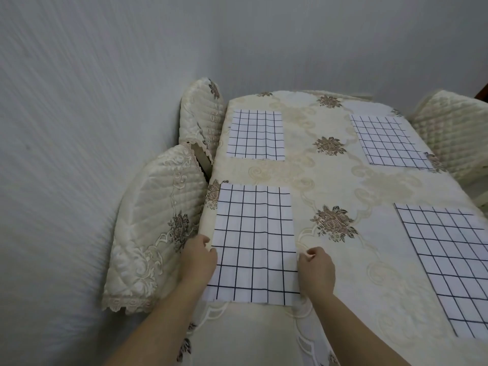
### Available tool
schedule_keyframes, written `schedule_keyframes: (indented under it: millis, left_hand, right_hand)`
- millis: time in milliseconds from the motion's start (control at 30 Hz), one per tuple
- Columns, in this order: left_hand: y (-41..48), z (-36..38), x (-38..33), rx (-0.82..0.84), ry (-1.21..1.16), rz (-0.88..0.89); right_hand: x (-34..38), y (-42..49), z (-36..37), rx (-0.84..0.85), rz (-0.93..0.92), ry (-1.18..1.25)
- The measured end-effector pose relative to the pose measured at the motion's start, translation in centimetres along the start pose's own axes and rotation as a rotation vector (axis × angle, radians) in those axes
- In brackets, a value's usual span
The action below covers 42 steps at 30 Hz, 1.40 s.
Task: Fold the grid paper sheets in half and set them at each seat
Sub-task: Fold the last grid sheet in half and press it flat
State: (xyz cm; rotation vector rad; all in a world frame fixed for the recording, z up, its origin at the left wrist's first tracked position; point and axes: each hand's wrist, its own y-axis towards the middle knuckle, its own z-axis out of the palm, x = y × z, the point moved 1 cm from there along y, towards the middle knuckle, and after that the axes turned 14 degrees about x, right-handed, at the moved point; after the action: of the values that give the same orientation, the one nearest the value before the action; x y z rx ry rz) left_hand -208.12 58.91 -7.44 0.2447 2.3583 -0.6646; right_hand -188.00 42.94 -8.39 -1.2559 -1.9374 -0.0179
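Four grid sheets are on the table (343, 180) now, one per seat by the look of it: far left sheet (255, 135), far right sheet (390, 140), near right sheet (449, 265), and the near left sheet (253, 244) that you're working on. All four look approx. the same shape, but I can't tell from here if each is actually doubled over; no fold edge shows clearly. If they are, you're prob. on the last placement, w/ only squaring-up left.

Your left hand (198, 260) sits on the near left sheet's left edge, at the table's edge just beside the near chair cover (155, 223); fingers curl over the paper's side, seemingly pinching it. Your right hand (317, 270) is at the right edge, thumb & fingertips bunched together in a pinch, though whether it's nipping paper or tablecloth I can't tell. Both forearms reach in from the near side, sheet flat between them.
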Motion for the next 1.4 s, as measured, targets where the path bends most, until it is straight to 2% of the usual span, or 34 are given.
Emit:
schedule_keyframes:
  millis: [133,267,367,533,733,1000,1133,1300,1400]
  left_hand:
    - [0.5,1.8,-2.8,0.094,0.148,0.259]
    - [1.7,5.2,-6.2,0.261,0.429,0.507]
    - [3.5,7.2,-7.9,0.328,0.583,0.590]
    - [7.0,7.9,-8.8,0.318,0.691,0.647]
    - [9.9,7.5,-9.2,0.344,0.790,0.588]
    - [12.9,7.2,-10.1,0.294,0.743,0.556]
    - [14.1,6.5,-10.2,0.323,0.723,0.499]
    - [15.5,6.1,-9.7,0.293,0.626,0.400]
    - [16.1,5.4,-8.9,0.277,0.675,0.343]
  right_hand:
    - [1.7,0.9,1.6,0.069,-0.234,-0.144]
    - [4.6,2.2,3.8,0.194,-0.405,-0.314]
    - [6.3,3.9,4.7,0.260,-0.430,-0.357]
    - [7.1,7.3,5.4,0.277,-0.450,-0.492]
    - [8.2,11.0,6.0,0.349,-0.483,-0.598]
    - [10.4,14.1,6.3,0.339,-0.487,-0.620]
    - [10.9,14.7,6.1,0.345,-0.475,-0.617]
    - [11.5,14.8,6.1,0.349,-0.394,-0.651]
    - [11.0,14.9,5.9,0.320,-0.332,-0.645]
